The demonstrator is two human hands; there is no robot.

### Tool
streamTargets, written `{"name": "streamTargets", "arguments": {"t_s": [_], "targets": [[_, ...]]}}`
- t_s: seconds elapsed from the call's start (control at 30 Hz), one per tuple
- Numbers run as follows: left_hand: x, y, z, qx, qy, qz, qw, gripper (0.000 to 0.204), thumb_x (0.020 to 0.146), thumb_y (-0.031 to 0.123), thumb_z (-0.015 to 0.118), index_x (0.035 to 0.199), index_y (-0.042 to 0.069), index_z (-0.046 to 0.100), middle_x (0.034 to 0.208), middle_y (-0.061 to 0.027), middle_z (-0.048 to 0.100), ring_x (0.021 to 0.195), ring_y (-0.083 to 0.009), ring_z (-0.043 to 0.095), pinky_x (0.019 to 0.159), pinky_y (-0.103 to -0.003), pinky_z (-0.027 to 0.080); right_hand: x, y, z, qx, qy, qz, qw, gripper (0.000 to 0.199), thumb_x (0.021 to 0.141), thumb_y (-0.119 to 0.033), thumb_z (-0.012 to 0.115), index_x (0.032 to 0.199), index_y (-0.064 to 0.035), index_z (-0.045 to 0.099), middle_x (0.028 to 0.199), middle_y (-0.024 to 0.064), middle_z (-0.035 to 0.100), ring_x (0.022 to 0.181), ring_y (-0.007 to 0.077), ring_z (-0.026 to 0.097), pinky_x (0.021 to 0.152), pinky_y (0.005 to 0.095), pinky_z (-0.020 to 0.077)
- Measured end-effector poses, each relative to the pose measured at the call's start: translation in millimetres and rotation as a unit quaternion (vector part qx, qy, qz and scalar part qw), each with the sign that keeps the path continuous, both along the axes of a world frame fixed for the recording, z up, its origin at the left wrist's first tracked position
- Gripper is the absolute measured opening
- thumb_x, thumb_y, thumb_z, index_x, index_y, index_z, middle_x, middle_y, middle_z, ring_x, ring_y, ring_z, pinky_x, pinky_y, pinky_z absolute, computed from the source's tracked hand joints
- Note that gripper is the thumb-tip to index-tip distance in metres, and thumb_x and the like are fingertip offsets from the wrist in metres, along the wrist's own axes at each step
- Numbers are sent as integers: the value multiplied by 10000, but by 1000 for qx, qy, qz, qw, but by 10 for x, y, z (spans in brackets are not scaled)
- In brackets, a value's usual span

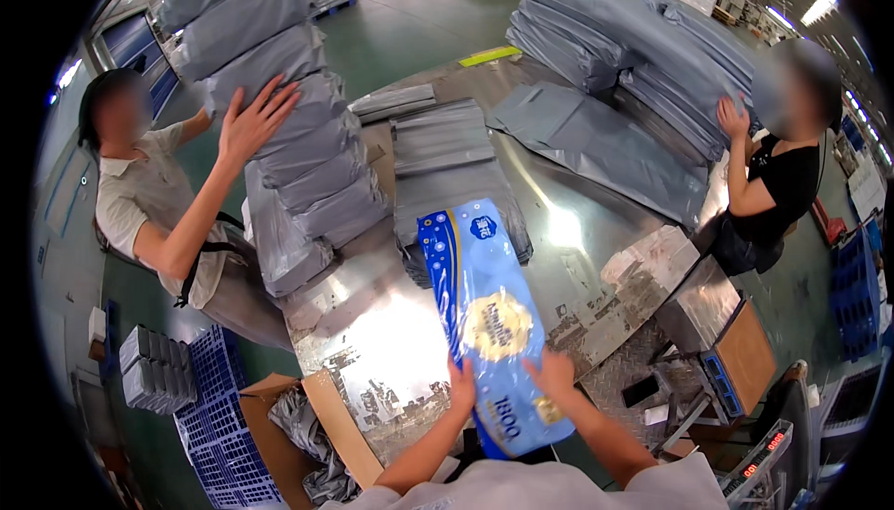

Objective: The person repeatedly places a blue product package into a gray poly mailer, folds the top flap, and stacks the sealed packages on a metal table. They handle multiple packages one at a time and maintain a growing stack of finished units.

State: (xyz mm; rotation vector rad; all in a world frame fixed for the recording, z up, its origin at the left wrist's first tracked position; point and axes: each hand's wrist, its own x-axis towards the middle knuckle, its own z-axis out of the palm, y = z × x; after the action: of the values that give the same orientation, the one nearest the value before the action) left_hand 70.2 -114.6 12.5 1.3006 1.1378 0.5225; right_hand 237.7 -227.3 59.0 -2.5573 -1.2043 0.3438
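Observation:
A long blue plastic-wrapped tissue pack point(489, 324) with a cream round label tilts across the near edge of the metal table point(372, 314). My left hand point(461, 386) presses against its left side, and my right hand point(555, 377) grips its right side lower down. The pack is between my two palms; some of my fingertips are hidden by it. Just beyond its far end lies a stack of flat grey plastic bags point(442, 151). More flat grey bags point(596, 147) are spread to the right of that stack.
Tall piled grey wrapped bundles point(307, 128) stand at left, where a person point(177, 203) touches them. Another person point(773, 175) handles grey bundles point(633, 35) at right. An open cardboard box point(265, 417), a blue pallet point(219, 417) and a bench scale point(740, 361) are nearby.

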Motion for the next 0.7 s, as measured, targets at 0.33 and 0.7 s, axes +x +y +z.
{"name": "streamTargets", "arguments": {"t_s": [0.33, 0.7], "targets": [[-819, 806, 94, 50, 123, -77, 988, 262, 874, 225, 438, 875, 2, 576, 799, -95, 581, 770, -207, 540, 717, -326, 409, 642, 239, -170, 70, 113, 21, 991, 359, 837, -326, 444, 675, -59, 620, 628, 159, 557, 643, 349, 525, 592, 439, 420], [1047, 3463, -277, 572, 315, -243, 717, 347, 668, 74, 518, 1012, 94, 472, 992, -97, 481, 1013, -253, 443, 833, -343, 367, 2126, 3195, -929, 28, -136, 305, 942, 204, 729, -182, 507, 886, -60, 549, 914, 129, 564, 872, 296, 531, 736, 372, 434]]}}
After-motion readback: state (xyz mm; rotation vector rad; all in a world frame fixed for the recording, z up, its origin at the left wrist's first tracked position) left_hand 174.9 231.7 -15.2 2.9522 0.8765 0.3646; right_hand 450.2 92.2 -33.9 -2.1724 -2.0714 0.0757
